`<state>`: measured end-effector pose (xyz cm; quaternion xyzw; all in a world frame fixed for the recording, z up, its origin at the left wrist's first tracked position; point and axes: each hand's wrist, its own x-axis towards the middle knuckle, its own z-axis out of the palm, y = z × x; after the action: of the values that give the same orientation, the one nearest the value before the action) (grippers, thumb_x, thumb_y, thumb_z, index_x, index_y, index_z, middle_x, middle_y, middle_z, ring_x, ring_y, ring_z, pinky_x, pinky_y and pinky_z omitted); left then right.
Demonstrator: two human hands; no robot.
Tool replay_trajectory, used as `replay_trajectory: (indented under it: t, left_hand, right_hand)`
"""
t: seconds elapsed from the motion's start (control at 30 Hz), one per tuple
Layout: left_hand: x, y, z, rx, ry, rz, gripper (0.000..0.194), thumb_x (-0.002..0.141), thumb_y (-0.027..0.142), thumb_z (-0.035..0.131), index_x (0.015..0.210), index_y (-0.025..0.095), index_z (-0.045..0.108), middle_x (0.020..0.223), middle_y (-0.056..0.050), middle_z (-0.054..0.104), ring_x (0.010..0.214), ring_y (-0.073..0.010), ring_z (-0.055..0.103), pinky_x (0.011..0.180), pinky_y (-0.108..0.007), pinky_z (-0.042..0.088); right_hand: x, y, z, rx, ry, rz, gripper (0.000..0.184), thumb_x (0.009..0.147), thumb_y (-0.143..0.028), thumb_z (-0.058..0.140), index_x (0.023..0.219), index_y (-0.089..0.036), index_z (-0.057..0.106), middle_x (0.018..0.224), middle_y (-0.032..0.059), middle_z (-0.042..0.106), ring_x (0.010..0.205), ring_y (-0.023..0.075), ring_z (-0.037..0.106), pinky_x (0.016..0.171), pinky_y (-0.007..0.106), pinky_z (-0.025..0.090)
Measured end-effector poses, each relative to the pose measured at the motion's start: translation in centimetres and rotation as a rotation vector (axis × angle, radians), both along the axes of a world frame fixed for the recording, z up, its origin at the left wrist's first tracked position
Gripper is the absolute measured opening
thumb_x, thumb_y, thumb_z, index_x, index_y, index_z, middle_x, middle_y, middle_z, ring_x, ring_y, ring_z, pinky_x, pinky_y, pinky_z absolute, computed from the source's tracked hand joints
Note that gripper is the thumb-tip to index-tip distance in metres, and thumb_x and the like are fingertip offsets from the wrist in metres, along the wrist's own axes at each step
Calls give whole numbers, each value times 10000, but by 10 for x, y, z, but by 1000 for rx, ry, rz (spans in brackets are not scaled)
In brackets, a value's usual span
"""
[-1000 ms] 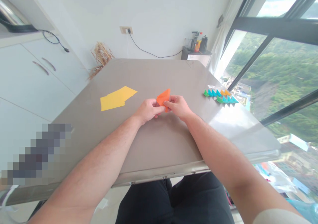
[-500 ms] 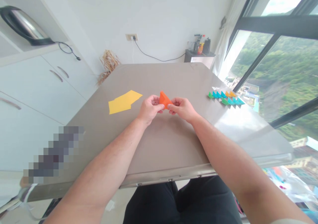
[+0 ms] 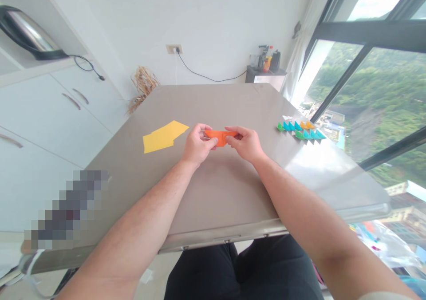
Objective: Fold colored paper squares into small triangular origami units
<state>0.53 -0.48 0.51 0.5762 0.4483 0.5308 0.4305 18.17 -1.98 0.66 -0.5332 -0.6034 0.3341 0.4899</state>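
A piece of folded orange paper point(image 3: 220, 138) is held just above the table, stretched wide and low between both hands. My left hand point(image 3: 199, 144) pinches its left end, thumb on the near face. On the right end, my right hand point(image 3: 244, 142) grips with the thumb in front and the fingers behind. The paper's far side is hidden. Left of the hands lie overlapping sheets of yellow paper point(image 3: 159, 139). At the table's right stand two rows of small folded paper boats point(image 3: 308, 134) in green, blue and orange.
The grey table point(image 3: 213, 193) reaches toward the white wall. A blurred-out dark object point(image 3: 69, 207) lies at its left edge. An electric kettle point(image 3: 31, 31) stands on the left shelf. Bottles point(image 3: 268, 60) top a small cabinet at the back, and a window lines the right side.
The orange paper was a pointed, upright triangle between the hands; now it is spread into a wide, low shape. The hands have moved slightly apart along it. The camera view has shifted.
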Motion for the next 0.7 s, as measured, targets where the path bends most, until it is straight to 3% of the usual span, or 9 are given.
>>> replay_trajectory:
  t: [0.1, 0.23, 0.7]
  left_hand:
    - [1, -1, -2, 49, 48, -25, 436, 705, 223, 747, 1133, 224, 661, 864, -26, 737, 714, -182, 709, 638, -312, 593]
    - [2, 0, -6, 58, 82, -3, 346, 726, 238, 747, 1072, 223, 744, 827, -32, 743, 707, -176, 708, 680, -308, 590]
    - [2, 1, -6, 91, 124, -5, 259, 734, 250, 734, 993, 237, 717, 858, -14, 731, 654, -159, 696, 599, -272, 556]
  right_hand:
    - [0, 1, -1, 23, 24, -21, 370, 761, -308, 671, 1106, -223, 776, 791, 12, 692, 716, 155, 607, 721, 328, 497]
    - [0, 2, -1, 51, 17, -44, 342, 752, -292, 669, 1066, -227, 790, 765, 8, 694, 711, 157, 611, 711, 321, 492]
    - [2, 1, -1, 48, 16, -20, 196, 749, -288, 642, 907, -241, 750, 688, -19, 622, 636, 138, 555, 638, 303, 454]
